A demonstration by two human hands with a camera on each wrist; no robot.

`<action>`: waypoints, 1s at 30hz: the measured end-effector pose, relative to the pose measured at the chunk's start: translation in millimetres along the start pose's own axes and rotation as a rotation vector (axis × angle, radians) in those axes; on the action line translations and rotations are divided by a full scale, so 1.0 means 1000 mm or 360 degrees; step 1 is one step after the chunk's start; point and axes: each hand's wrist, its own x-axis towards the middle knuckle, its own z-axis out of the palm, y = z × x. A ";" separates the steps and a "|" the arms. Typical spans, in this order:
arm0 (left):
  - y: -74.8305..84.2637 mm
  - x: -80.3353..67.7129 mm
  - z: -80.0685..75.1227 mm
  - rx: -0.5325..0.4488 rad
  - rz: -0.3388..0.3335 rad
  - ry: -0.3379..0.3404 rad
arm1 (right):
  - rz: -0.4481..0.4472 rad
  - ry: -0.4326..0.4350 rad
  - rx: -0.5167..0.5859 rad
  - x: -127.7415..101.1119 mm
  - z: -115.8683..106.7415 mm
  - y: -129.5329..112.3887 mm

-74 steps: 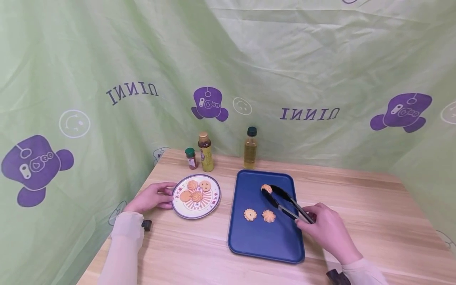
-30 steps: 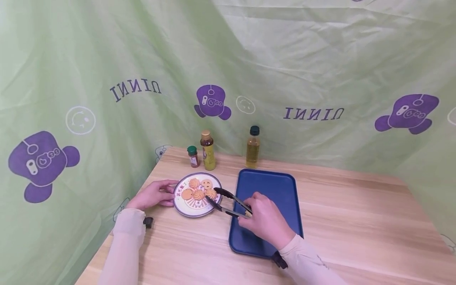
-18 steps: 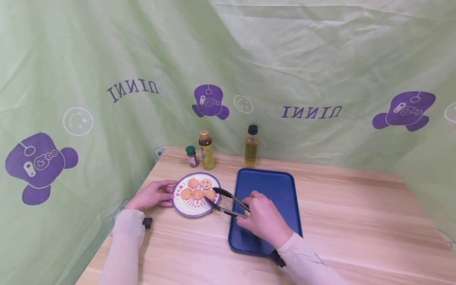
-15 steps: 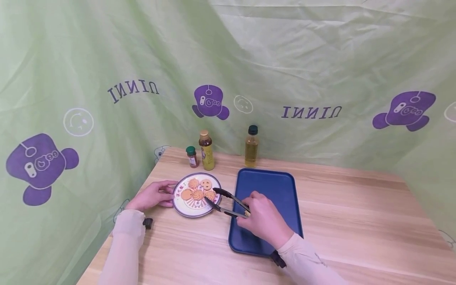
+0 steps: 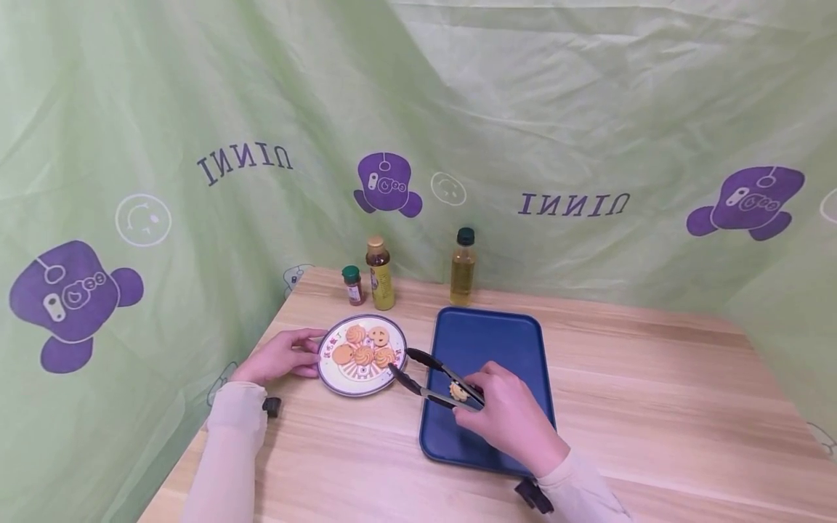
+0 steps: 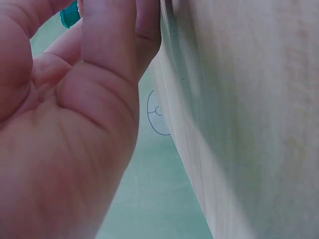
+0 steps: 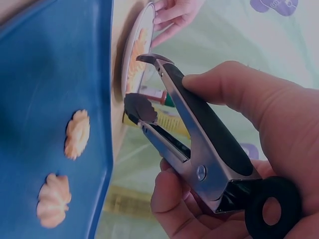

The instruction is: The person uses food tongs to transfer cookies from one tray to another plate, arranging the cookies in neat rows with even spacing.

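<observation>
Black and steel, pinched between thumb and curled fingers: in the right grip (image 5: 513,414), holds the tongs (image 7: 209,124) round the hinged end, presumably for a light squeeze and a long reach without touching food. Spreads the tong jaws fairly wide, with nothing between them, pointing left to just beside the right rim of the patterned plate (image 5: 332,378). At the opposite rim, rests the left grip (image 5: 277,357) with fingers loosely extended, probably to steady the plate against sliding; cannot tell how firmly. Shows five biscuits (image 5: 363,355) on the plate, close together and well inside the rim, perhaps to guard against rolling off. Under the tongs and right grip, shows two more biscuits (image 7: 77,134) on the blue tray (image 5: 487,330), flat and just apart from each other, likely for easy picking one by one. Sets tray and plate side by side with a strip of bench (image 5: 654,378) between, seemingly for short carries. Farther out, stands a green-capped jar (image 5: 353,287), a yellow-labelled bottle (image 5: 382,283) and an oil bottle (image 5: 462,272) upright along the back, apparently clear of the working arms. Behind everything, hangs a green curtain (image 5: 556,109) printed in purple, likely as a screen
</observation>
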 end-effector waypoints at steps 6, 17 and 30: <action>0.001 0.000 0.001 -0.0044 0.0006 0.0001 | 0.0019 0.0036 0.0000 -0.010 -0.007 0.012; -0.001 0.000 0.000 -0.0016 -0.0010 0.0007 | 0.0188 -0.0005 -0.0038 -0.038 -0.016 0.027; -0.001 -0.001 0.001 -0.0004 -0.0026 0.0012 | 0.0299 0.0012 -0.0106 -0.063 -0.027 0.043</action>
